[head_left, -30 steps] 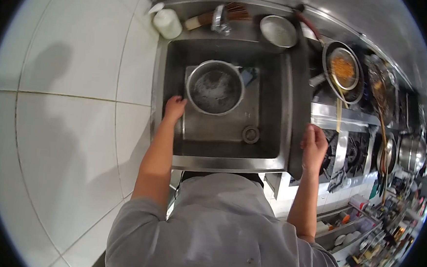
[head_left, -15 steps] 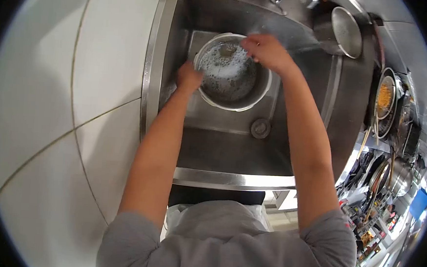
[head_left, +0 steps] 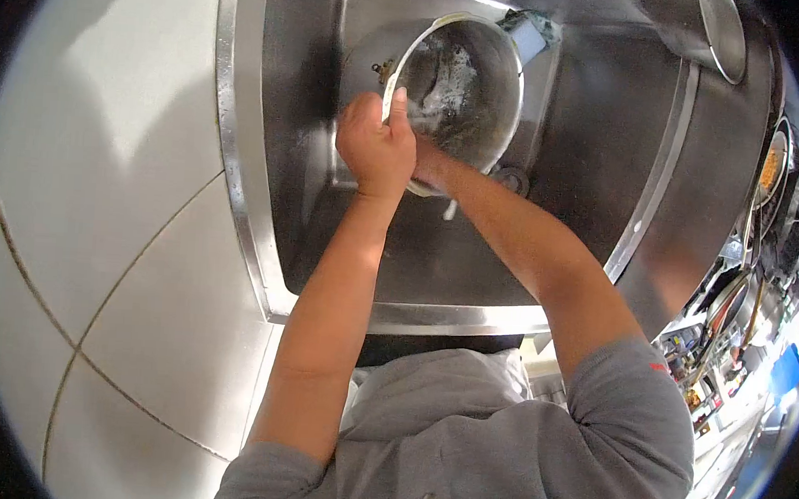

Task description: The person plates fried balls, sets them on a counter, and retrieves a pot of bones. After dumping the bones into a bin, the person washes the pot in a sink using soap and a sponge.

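A round metal pot [head_left: 474, 80] sits in the steel sink [head_left: 588, 160], leaning to one side, with streaks of white foam on its inner surface. My left hand [head_left: 374, 147] grips the pot's left rim, thumb over the edge and fingers wrapped outside. Behind it, my right hand [head_left: 430, 163] reaches down into the near side of the pot; its fingers are hidden, so what they hold does not show. A blue and green sponge [head_left: 527, 38] lies in the sink beyond the pot's far right side.
The round drain [head_left: 514, 179] lies just right of the pot. Another metal pot [head_left: 722, 36] rests at the upper right beside the sink. Pans and utensils crowd the right side, including a strainer [head_left: 772, 167] with orange food. A white tiled wall [head_left: 140, 298] borders the left.
The pot has gone from level and full of foamy water to tilted with only foam streaks. My right hand moved from the far rim to the near side. The sponge now shows in the sink.
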A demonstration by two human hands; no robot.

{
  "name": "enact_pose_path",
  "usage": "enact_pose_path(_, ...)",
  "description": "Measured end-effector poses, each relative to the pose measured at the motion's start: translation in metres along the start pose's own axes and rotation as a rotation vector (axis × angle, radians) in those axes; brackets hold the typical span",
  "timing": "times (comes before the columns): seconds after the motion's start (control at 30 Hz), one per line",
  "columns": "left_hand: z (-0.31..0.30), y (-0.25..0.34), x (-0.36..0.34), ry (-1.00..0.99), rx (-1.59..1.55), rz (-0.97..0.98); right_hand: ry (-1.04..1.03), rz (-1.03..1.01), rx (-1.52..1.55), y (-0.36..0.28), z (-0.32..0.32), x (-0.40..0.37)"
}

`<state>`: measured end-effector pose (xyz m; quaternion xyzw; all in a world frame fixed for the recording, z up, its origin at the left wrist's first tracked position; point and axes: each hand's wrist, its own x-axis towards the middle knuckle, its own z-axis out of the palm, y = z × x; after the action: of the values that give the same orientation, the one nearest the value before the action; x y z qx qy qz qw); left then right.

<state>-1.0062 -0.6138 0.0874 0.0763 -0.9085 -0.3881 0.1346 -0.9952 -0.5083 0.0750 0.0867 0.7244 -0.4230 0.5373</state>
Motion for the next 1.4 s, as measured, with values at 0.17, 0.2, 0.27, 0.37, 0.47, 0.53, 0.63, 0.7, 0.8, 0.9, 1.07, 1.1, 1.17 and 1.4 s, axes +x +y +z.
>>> enact_pose_path(0.17, -0.007, -0.007, -0.004, 0.003, -0.008, 0.075, -0.134, -0.28, -0.558, 0.087, -0.01, 0.007)
enact_pose_path(0.2, -0.008, -0.009, -0.003, 0.015, -0.013, 0.075, -0.064, -0.277, -0.803, 0.088, -0.022, -0.001)
enact_pose_path(0.27, -0.007, -0.01, -0.004, 0.009, -0.042, 0.052, 0.007, -0.26, -0.963, 0.084, -0.029, -0.01)
enact_pose_path(0.37, -0.001, -0.012, 0.001, -0.003, -0.045, 0.053, -0.122, -0.217, -0.064, 0.048, 0.001, -0.013)
enact_pose_path(0.47, -0.003, -0.016, -0.002, -0.055, -0.033, 0.132, -0.129, -0.147, -1.078, 0.086, -0.031, 0.003)
enact_pose_path(0.53, 0.001, -0.014, -0.007, -0.074, -0.089, 0.182, 0.067, 0.025, -0.79, 0.22, -0.062, 0.093)
enact_pose_path(0.63, 0.012, 0.002, -0.005, -0.066, -0.094, 0.273, 0.267, 0.095, -0.849, 0.193, -0.083, 0.09)
enact_pose_path(0.7, 0.018, 0.013, -0.004, -0.084, -0.091, 0.26, 0.387, 0.078, -0.86, 0.168, -0.048, 0.094)
enact_pose_path(0.8, 0.021, 0.019, -0.004, -0.056, -0.146, 0.274, 0.447, -0.336, -0.205, 0.126, 0.023, 0.082)
enact_pose_path(0.9, 0.022, 0.011, -0.006, -0.028, -0.128, 0.265, 0.346, -0.516, 0.299, 0.11, 0.042, 0.031)
enact_pose_path(1.07, 0.018, 0.003, -0.005, -0.026, -0.113, 0.188, 0.255, 0.028, -0.866, 0.133, -0.029, -0.015)
enact_pose_path(1.1, 0.02, 0.003, -0.004, -0.012, -0.107, 0.186, 0.303, 0.084, -0.844, 0.134, -0.033, -0.013)
enact_pose_path(1.17, 0.023, 0.007, -0.005, -0.004, -0.108, 0.182, 0.422, -0.224, -0.294, 0.132, 0.027, 0.005)
enact_pose_path(1.4, 0.022, 0.015, -0.007, -0.05, -0.15, 0.18, 0.492, -0.134, -1.184, 0.163, -0.091, 0.024)
